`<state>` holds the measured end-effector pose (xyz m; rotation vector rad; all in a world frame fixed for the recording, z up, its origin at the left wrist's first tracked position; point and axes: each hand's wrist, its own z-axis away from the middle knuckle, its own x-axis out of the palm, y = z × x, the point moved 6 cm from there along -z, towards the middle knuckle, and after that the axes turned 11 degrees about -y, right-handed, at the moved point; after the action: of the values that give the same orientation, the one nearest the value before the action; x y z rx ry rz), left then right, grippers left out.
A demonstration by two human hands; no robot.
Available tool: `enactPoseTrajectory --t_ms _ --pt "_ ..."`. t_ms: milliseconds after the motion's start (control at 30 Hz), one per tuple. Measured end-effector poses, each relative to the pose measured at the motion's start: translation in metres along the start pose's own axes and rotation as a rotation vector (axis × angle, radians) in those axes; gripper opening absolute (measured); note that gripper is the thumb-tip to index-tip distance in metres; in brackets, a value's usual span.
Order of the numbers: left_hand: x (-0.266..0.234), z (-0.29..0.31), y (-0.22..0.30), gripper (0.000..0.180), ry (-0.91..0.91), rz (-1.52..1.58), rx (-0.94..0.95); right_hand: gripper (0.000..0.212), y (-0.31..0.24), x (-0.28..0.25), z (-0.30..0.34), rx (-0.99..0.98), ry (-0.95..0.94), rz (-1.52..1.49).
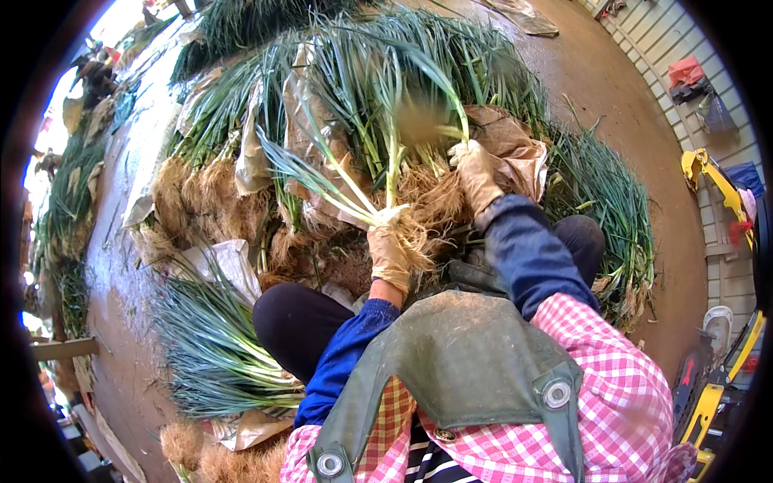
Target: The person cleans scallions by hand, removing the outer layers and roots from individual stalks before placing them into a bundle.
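Observation:
My left hand (387, 256), in a tan glove, is closed round the root end of a few green onions (393, 173). Their pale stalks fan up and to the left, and a brown tuft of roots hangs out to the right of the fist. My right hand (477, 171), also gloved, is closed on a green onion stalk (460, 113) whose leafy part arcs up and to the left. A large heap of green onions (451, 64) lies just beyond both hands, with shaggy roots (431, 193) facing me.
Brown sacking (515, 157) lies by the heap at right. More green onions (604, 193) lie beyond my right knee, and a bundle (213, 342) rests by my left knee. Loose roots (225, 459) sit at lower left. Yellow-and-black equipment (713, 410) stands along the right wall.

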<state>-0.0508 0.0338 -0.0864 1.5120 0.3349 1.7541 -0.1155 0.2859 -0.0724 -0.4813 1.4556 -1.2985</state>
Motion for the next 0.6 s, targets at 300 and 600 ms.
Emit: enactPoseTrajectory --t_ms 300,600 --pt "-0.007 0.008 0.008 0.015 0.017 -0.222 0.058 0.055 -0.108 0.081 0.07 -0.119 -0.484 0.65" --pt "0.006 0.015 0.012 0.021 0.023 -0.444 0.119 0.035 -0.093 0.096 0.092 -0.372 -0.488 0.601"
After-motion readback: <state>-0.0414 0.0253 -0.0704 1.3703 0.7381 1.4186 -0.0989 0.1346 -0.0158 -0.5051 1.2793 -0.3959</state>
